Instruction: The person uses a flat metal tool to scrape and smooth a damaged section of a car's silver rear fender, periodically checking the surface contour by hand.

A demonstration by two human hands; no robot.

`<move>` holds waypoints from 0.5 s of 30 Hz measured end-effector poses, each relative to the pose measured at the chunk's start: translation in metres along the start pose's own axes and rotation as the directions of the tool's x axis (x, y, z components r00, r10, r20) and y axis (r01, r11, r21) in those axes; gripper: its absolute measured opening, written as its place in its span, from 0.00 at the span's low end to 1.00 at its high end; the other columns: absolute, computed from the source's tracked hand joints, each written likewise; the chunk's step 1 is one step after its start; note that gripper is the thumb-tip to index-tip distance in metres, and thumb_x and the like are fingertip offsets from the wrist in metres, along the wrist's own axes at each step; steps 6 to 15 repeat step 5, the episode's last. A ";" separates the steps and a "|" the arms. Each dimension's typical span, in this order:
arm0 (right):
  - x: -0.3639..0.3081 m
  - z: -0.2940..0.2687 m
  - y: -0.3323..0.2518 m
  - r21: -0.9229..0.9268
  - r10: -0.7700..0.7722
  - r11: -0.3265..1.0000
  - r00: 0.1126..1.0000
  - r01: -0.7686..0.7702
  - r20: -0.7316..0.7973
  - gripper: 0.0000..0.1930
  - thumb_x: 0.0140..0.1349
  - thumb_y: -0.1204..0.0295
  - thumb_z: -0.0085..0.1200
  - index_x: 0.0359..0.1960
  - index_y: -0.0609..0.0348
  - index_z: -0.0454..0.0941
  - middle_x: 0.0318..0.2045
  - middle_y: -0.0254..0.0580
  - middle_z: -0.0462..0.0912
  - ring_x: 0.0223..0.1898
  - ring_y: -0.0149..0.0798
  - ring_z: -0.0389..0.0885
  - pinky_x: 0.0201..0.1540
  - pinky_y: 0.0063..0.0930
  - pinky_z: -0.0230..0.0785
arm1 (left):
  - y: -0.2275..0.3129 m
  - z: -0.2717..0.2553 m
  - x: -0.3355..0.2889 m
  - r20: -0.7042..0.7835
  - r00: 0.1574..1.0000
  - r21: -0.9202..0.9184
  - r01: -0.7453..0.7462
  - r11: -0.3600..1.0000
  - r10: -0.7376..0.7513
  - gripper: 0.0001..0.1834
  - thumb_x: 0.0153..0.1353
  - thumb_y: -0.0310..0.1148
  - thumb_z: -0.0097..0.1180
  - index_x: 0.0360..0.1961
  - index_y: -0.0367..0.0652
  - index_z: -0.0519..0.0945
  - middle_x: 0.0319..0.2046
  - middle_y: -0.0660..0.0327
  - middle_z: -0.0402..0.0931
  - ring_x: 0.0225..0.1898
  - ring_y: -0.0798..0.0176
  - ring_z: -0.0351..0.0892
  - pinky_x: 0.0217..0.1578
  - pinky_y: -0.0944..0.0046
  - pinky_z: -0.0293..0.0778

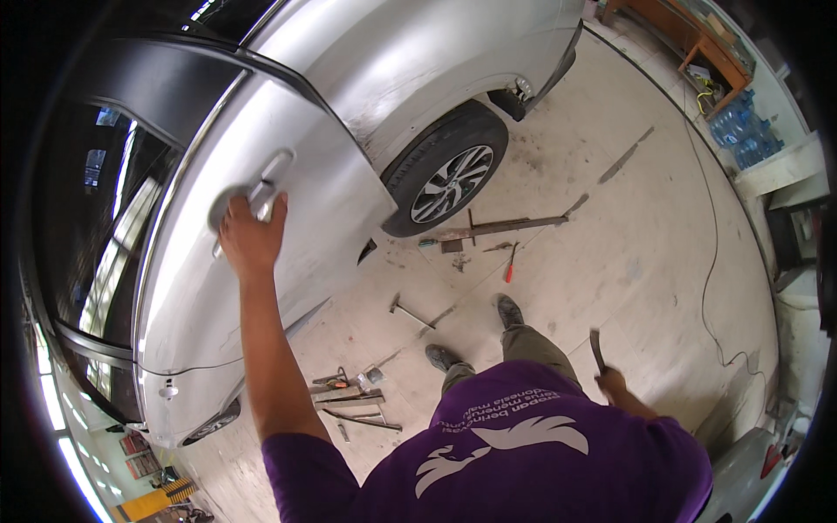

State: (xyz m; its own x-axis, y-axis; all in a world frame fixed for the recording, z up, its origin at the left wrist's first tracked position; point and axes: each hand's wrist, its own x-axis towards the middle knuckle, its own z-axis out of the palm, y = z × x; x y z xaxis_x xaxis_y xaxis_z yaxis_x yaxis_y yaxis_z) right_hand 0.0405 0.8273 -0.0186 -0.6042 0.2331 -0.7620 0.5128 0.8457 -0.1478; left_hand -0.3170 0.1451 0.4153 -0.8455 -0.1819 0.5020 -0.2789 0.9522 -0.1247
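Note:
My left hand [251, 240] is on the door handle [264, 190] of a silver car, its fingers curled at the handle and the thumb apart along its edge. The silver door [323, 174] spans the left, with dark window glass above it. Down at my right side, my right hand [612, 382] is closed around a dark, slightly curved bar [596, 349] whose end sticks up past the fist. The bar's exact kind does not show, and its lower part is hidden in the hand.
Beside the rear wheel [453, 185] lie a long metal bar [514, 225] and a red-handled screwdriver [511, 264]. A hammer [411, 311] is near my shoes, and several tools [349, 401] lie below the door. Blue water jugs [745, 131] and a cable [715, 235] are at right.

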 end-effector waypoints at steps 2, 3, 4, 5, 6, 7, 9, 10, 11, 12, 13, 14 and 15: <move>0.029 -0.058 -0.064 0.169 0.046 0.985 0.991 -0.024 -0.124 0.31 0.55 0.64 0.65 0.59 0.65 0.74 0.52 0.60 0.82 0.55 0.56 0.81 0.57 0.42 0.73 | 0.002 -0.024 -0.044 -0.006 1.000 -0.069 -0.013 0.998 0.013 0.32 0.57 0.55 0.66 0.46 0.35 0.77 0.41 0.42 0.80 0.47 0.37 0.79 0.48 0.39 0.72; 0.051 -0.072 -0.078 0.120 -0.050 0.990 0.975 0.078 -0.216 0.34 0.56 0.59 0.64 0.61 0.66 0.72 0.53 0.63 0.81 0.57 0.58 0.79 0.60 0.45 0.72 | 0.003 -0.036 -0.064 0.005 1.000 -0.114 -0.014 0.993 0.015 0.33 0.57 0.56 0.66 0.47 0.35 0.77 0.43 0.42 0.80 0.49 0.37 0.78 0.50 0.39 0.71; 0.048 -0.117 -0.129 0.100 -0.076 0.991 0.993 0.085 -0.094 0.33 0.55 0.59 0.64 0.61 0.65 0.72 0.53 0.62 0.82 0.57 0.58 0.79 0.60 0.45 0.72 | -0.003 -0.051 -0.093 0.022 1.000 -0.137 0.002 0.991 0.001 0.34 0.57 0.56 0.66 0.49 0.35 0.77 0.45 0.41 0.79 0.51 0.37 0.77 0.52 0.38 0.70; 0.062 -0.136 -0.147 0.098 -0.120 0.988 0.992 0.122 -0.027 0.33 0.56 0.58 0.64 0.61 0.63 0.73 0.53 0.61 0.82 0.57 0.57 0.79 0.60 0.44 0.72 | 0.000 -0.057 -0.098 0.019 1.000 -0.137 0.012 0.991 -0.009 0.34 0.57 0.56 0.66 0.49 0.35 0.77 0.45 0.41 0.79 0.51 0.37 0.77 0.52 0.38 0.70; 0.062 -0.136 -0.147 0.098 -0.120 0.988 0.992 0.122 -0.027 0.33 0.56 0.58 0.64 0.61 0.63 0.73 0.53 0.61 0.82 0.57 0.57 0.79 0.60 0.44 0.72 | 0.000 -0.057 -0.098 0.019 1.000 -0.137 0.012 0.991 -0.009 0.34 0.57 0.56 0.66 0.49 0.35 0.77 0.45 0.41 0.79 0.51 0.37 0.77 0.52 0.38 0.70; 0.062 -0.136 -0.147 0.098 -0.120 0.988 0.992 0.122 -0.027 0.33 0.56 0.58 0.64 0.61 0.63 0.73 0.53 0.61 0.82 0.57 0.57 0.79 0.60 0.44 0.72 | 0.000 -0.057 -0.098 0.019 1.000 -0.137 0.012 0.991 -0.009 0.34 0.57 0.56 0.66 0.49 0.35 0.77 0.45 0.41 0.79 0.51 0.37 0.77 0.52 0.38 0.70; 0.062 -0.136 -0.147 0.098 -0.120 0.988 0.992 0.122 -0.027 0.33 0.56 0.58 0.64 0.61 0.63 0.73 0.53 0.61 0.82 0.57 0.57 0.79 0.60 0.44 0.72 | 0.000 -0.057 -0.098 0.019 1.000 -0.137 0.012 0.991 -0.009 0.34 0.57 0.56 0.66 0.49 0.35 0.77 0.45 0.41 0.79 0.51 0.37 0.77 0.52 0.38 0.70; 0.062 -0.136 -0.147 0.098 -0.120 0.988 0.992 0.122 -0.027 0.33 0.56 0.58 0.64 0.61 0.63 0.73 0.53 0.61 0.82 0.57 0.57 0.79 0.60 0.44 0.72 | 0.000 -0.057 -0.098 0.019 1.000 -0.137 0.012 0.991 -0.009 0.34 0.57 0.56 0.66 0.49 0.35 0.77 0.45 0.41 0.79 0.51 0.37 0.77 0.52 0.38 0.70; 0.062 -0.136 -0.147 0.098 -0.120 0.988 0.992 0.122 -0.027 0.33 0.56 0.58 0.64 0.61 0.63 0.73 0.53 0.61 0.82 0.57 0.57 0.79 0.60 0.44 0.72 | 0.000 -0.057 -0.098 0.019 1.000 -0.137 0.012 0.991 -0.009 0.34 0.57 0.56 0.66 0.49 0.35 0.77 0.45 0.41 0.79 0.51 0.37 0.77 0.52 0.38 0.70; 0.062 -0.136 -0.147 0.098 -0.120 0.988 0.992 0.122 -0.027 0.33 0.56 0.58 0.64 0.61 0.63 0.73 0.53 0.61 0.82 0.57 0.57 0.79 0.60 0.44 0.72 | 0.000 -0.057 -0.098 0.019 1.000 -0.137 0.012 0.991 -0.009 0.34 0.57 0.56 0.66 0.49 0.35 0.77 0.45 0.41 0.79 0.51 0.37 0.77 0.52 0.38 0.70; 0.062 -0.136 -0.147 0.098 -0.120 0.988 0.992 0.122 -0.027 0.33 0.56 0.58 0.64 0.61 0.63 0.73 0.53 0.61 0.82 0.57 0.57 0.79 0.60 0.44 0.72 | 0.000 -0.057 -0.098 0.019 1.000 -0.137 0.012 0.991 -0.009 0.34 0.57 0.56 0.66 0.49 0.35 0.77 0.45 0.41 0.79 0.51 0.37 0.77 0.52 0.38 0.70; 0.062 -0.136 -0.147 0.098 -0.120 0.988 0.992 0.122 -0.027 0.33 0.56 0.58 0.64 0.61 0.63 0.73 0.53 0.61 0.82 0.57 0.57 0.79 0.60 0.44 0.72 | 0.000 -0.057 -0.098 0.019 1.000 -0.137 0.012 0.991 -0.009 0.34 0.57 0.56 0.66 0.49 0.35 0.77 0.45 0.41 0.79 0.51 0.37 0.77 0.52 0.38 0.70; 0.062 -0.136 -0.147 0.098 -0.120 0.988 0.992 0.122 -0.027 0.33 0.56 0.58 0.64 0.61 0.63 0.73 0.53 0.61 0.82 0.57 0.57 0.79 0.60 0.44 0.72 | 0.000 -0.057 -0.098 0.019 1.000 -0.137 0.012 0.991 -0.009 0.34 0.57 0.56 0.66 0.49 0.35 0.77 0.45 0.41 0.79 0.51 0.37 0.77 0.52 0.38 0.70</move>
